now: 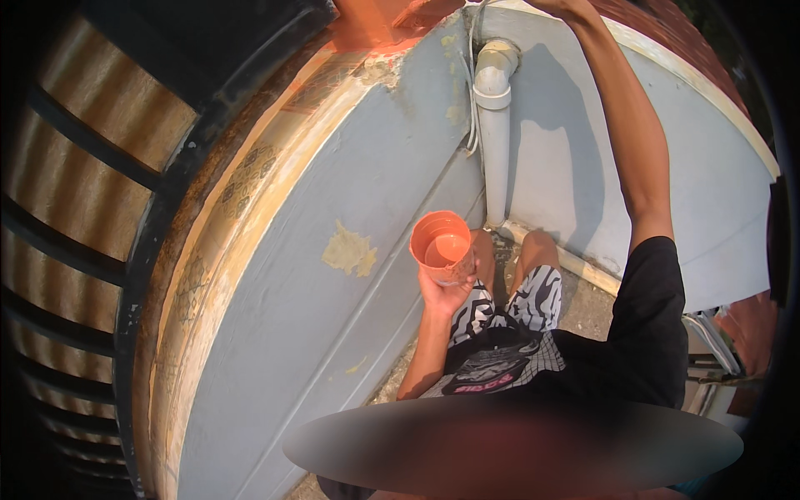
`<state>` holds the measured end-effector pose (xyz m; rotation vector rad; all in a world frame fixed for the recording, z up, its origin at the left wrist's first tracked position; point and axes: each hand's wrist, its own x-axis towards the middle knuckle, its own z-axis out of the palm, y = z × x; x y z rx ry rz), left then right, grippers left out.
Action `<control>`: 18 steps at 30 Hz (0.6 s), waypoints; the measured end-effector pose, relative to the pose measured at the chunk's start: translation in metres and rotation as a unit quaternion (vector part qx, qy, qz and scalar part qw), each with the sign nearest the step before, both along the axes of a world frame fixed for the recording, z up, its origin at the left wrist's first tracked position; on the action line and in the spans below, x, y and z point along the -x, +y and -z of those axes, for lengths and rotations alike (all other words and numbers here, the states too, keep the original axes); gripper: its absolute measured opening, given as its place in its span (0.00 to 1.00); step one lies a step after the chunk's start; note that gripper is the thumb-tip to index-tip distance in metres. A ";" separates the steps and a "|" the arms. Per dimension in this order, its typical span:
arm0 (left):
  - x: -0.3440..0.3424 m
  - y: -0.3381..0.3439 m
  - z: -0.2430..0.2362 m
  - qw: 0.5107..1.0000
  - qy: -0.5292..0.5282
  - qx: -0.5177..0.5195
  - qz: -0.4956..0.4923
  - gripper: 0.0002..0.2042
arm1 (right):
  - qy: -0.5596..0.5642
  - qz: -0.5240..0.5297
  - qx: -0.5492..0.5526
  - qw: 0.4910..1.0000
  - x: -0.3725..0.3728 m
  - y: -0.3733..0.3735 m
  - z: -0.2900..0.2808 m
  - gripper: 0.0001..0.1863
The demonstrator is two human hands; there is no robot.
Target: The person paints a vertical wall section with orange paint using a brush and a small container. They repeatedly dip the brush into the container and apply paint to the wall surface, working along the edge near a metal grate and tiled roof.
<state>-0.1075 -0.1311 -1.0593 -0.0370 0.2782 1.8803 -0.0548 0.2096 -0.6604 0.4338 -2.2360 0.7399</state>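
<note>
My left hand (447, 292) is closed around a plastic cup (429, 227) from below, in front of my body. Orange paint (450, 247) lies in the cup, and orange also coats its inner wall and rim. My right arm reaches up and away along the right side. Only part of my right hand (563, 7) shows at the top edge; its fingers are cut off there, so what they hold is hidden. Nearest to that hand are the top of the pale wall (546, 58) and a grey pipe elbow (495, 77). Fresh orange paint (367, 23) covers a surface at the top, left of the pipe.
A grey-blue wall (308, 275) with a patterned, weathered ledge (242, 179) runs along my left. Beyond it stand dark metal bars (79, 242). The pipe (495, 158) drops into the corner, with thin cables (472, 108) beside it. Reddish roofing (667, 33) lies beyond the right wall.
</note>
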 end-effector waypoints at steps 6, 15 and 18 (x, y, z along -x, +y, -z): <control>-0.002 -0.004 0.000 1.000 0.004 -0.004 -0.002 0.33 | 0.095 0.010 0.141 0.985 -0.001 0.029 0.022 0.02; -0.009 0.000 -0.008 1.000 0.005 0.006 0.000 0.32 | 0.244 -0.008 0.312 0.918 0.029 0.039 0.054 0.04; -0.011 0.002 -0.009 1.000 0.005 0.009 -0.003 0.31 | 0.252 -0.005 0.321 0.913 0.045 0.033 0.063 0.06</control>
